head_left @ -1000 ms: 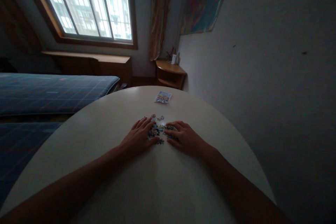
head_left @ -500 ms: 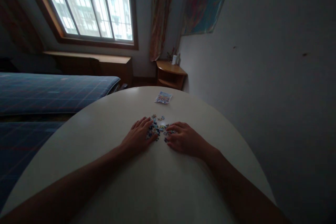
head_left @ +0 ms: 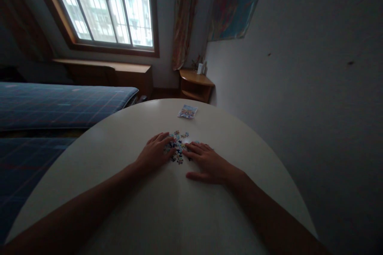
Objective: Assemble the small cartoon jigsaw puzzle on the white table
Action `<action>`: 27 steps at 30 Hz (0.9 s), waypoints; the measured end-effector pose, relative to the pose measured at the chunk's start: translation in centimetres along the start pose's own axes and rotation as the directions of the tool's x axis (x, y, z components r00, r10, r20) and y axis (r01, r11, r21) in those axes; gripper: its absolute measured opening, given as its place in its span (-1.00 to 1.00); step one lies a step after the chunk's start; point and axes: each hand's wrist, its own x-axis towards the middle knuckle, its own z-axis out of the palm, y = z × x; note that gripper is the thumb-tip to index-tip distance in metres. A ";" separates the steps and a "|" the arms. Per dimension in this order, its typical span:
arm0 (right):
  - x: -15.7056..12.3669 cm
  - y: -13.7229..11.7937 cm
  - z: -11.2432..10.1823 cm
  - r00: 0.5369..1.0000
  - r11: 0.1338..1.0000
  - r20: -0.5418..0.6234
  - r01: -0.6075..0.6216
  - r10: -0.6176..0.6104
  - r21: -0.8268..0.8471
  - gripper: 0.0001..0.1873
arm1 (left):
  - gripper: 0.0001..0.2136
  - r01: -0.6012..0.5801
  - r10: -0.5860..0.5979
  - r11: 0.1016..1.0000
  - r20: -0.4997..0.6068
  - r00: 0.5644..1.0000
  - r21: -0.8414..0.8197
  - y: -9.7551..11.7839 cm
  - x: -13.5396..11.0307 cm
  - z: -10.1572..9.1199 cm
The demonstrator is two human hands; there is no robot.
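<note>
A small heap of colourful jigsaw puzzle pieces [head_left: 177, 147] lies on a round white table [head_left: 167, 211]. My left hand [head_left: 154, 153] lies flat on the table at the heap's left side, fingers stretched out and touching the pieces. My right hand [head_left: 208, 163] lies flat at the heap's right side, fingers extended onto the pieces and thumb spread towards me. Neither hand holds anything. Some pieces are hidden under the fingers.
A small printed picture card [head_left: 187, 111] lies near the table's far edge. A bed with a blue checked cover [head_left: 56, 105] stands to the left. A wooden corner shelf [head_left: 196, 83] and a window [head_left: 107, 8] are behind; a white wall [head_left: 299, 87] runs close on the right.
Both hands have slid the pieces closer together. My right hand has moved left and flattened, with its thumb now spread out; my left hand has drawn slightly back.
</note>
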 end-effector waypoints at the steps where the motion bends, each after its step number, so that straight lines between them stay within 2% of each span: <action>1: 0.0 0.0 0.0 1.000 1.000 -0.009 0.000 0.000 0.000 -0.22 | -0.55 0.003 -0.003 1.000 0.001 1.000 0.002 0.1 0.0 0.0; 7: -0.3 0.7 -0.3 0.998 0.999 -0.040 -0.053 0.053 -0.003 -0.23 | -0.60 0.097 -0.097 0.995 -0.043 0.994 0.004 -0.1 0.4 -0.3; 10: -0.4 1.1 -0.3 0.993 0.993 -0.013 -0.114 0.114 -0.010 -0.18 | -0.58 0.158 -0.157 0.987 -0.072 0.985 0.005 -0.3 0.6 -0.3; 14: -0.5 1.6 -0.1 0.981 0.980 0.016 -0.192 0.193 -0.044 -0.10 | -0.55 0.176 -0.177 0.984 -0.096 0.979 -0.017 -0.5 0.5 -0.3; 20: -0.5 1.8 0.5 0.962 0.958 -0.010 -0.273 0.273 -0.086 -0.14 | -0.62 0.093 -0.099 0.994 -0.137 0.986 -0.049 -0.3 0.4 -0.3; 25: 0.0 1.1 0.7 0.979 0.978 -0.072 -0.194 0.189 -0.076 -0.25 | -0.80 -0.022 0.008 0.996 -0.160 0.987 -0.087 -0.3 0.4 -0.3; 27: 0.3 0.9 0.7 0.980 0.982 -0.112 -0.174 0.166 -0.073 -0.35 | -0.85 -0.045 0.028 0.994 -0.158 0.987 -0.103 -0.4 0.4 -0.2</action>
